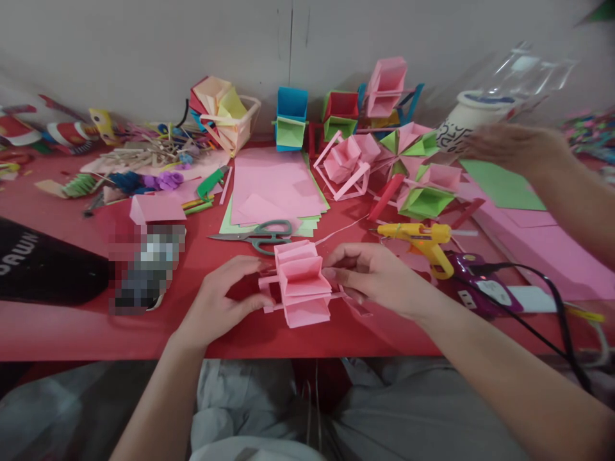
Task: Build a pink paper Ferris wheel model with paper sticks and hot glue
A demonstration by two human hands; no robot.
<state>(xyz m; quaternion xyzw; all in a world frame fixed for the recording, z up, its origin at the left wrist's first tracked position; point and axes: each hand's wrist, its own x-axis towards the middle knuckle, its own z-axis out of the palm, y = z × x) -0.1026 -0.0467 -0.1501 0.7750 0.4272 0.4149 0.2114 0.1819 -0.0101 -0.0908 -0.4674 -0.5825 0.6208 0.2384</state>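
A pink folded-paper model [303, 285] made of open boxes with thin paper struts stands near the front edge of the red table. From its left side, my left hand [225, 298] closes thumb and fingers around the struts. On the right, my right hand [368, 275] pinches at the model's upper edge, thumb against fingers. Green-handled scissors [271, 235] lie just behind the model. Further right rests a yellow glue gun [423, 238], and a thin strand runs between it and the model.
Pink and green paper sheets [273, 186] lie behind the scissors. Several paper models [343, 160] stand along the wall. Another person's hand [521, 150] reaches in from the right. A purple power strip [480, 285] with black cables sits right; a phone [151, 269] and black object [48, 262] left.
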